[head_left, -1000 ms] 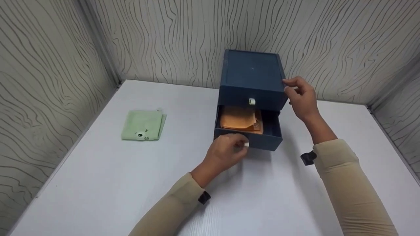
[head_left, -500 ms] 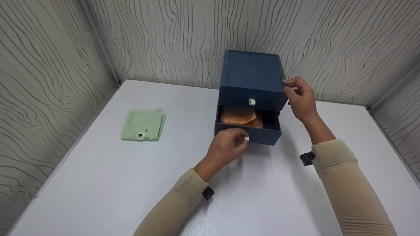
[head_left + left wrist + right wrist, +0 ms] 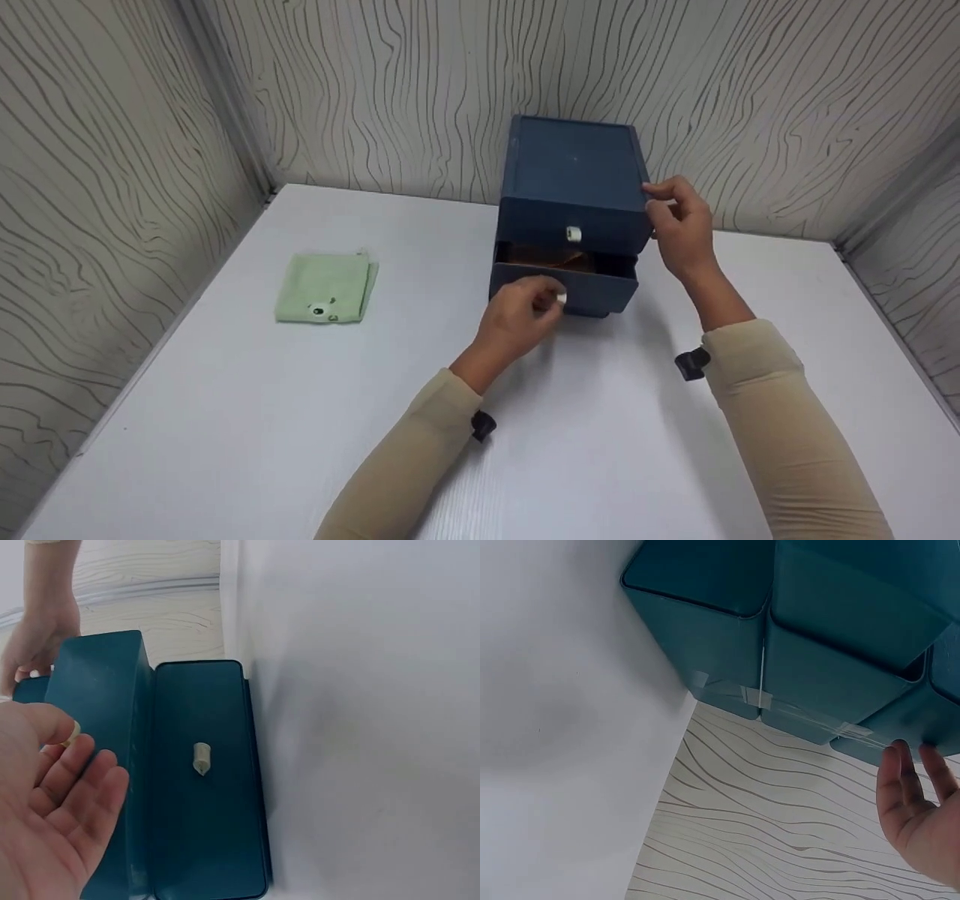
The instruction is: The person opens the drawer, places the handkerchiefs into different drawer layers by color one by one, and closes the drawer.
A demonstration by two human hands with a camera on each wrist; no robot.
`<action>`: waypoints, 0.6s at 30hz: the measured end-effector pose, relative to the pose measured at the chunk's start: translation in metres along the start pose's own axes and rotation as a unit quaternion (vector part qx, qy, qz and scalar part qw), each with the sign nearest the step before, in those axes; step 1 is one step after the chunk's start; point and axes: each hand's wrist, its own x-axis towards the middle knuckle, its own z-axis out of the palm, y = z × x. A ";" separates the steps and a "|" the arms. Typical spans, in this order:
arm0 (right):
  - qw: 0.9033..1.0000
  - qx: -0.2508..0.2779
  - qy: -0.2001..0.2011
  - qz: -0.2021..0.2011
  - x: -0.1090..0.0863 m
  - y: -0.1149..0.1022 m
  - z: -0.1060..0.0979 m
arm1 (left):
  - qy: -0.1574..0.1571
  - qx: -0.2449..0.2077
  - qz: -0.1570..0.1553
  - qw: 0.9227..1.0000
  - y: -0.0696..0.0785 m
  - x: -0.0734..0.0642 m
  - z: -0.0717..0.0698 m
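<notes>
Drawer (image 3: pixel 594 291) is dark blue and partly open.

White table (image 3: pixel 225 420), folded green cloth (image 3: pixel 322 285), blue drawer unit (image 3: pixel 574 165)

Between the cabinet (image 3: pixel 577 165) and the left edge of the table (image 3: pixel 225 420), a broad passage is left, broken by the green cloth (image 3: pixel 322 281) towards the far left corner. Beyond the far edge, the way is barred by the wall (image 3: pixel 420 90). The front is obstructed by the jutting middle drawer (image 3: pixel 600 292) and the left hand (image 3: pixel 514 319) at its knob (image 3: pixel 561 298); above that drawer, only a narrow gap is offered. Room is given between the right hand (image 3: pixel 684 232) and the right edge.
</notes>
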 end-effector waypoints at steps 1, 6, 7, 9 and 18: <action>1.000 0.001 0.002 0.000 0.000 0.000 0.001 | 0.000 -0.004 0.000 1.000 -0.001 0.001 0.000; 1.000 0.001 0.013 -0.007 0.000 0.002 0.002 | 0.001 -0.017 -0.002 1.000 -0.003 0.007 0.002; 1.000 0.003 0.014 -0.009 -0.001 0.001 0.002 | 0.002 -0.019 -0.003 1.000 -0.003 0.008 0.002; 1.000 0.011 0.012 -0.013 -0.001 0.001 0.002 | 0.002 -0.025 -0.002 1.000 -0.004 0.010 0.003; 1.000 0.019 0.003 -0.016 -0.001 0.003 0.002 | -0.011 -0.075 -0.018 0.997 -0.012 0.017 0.005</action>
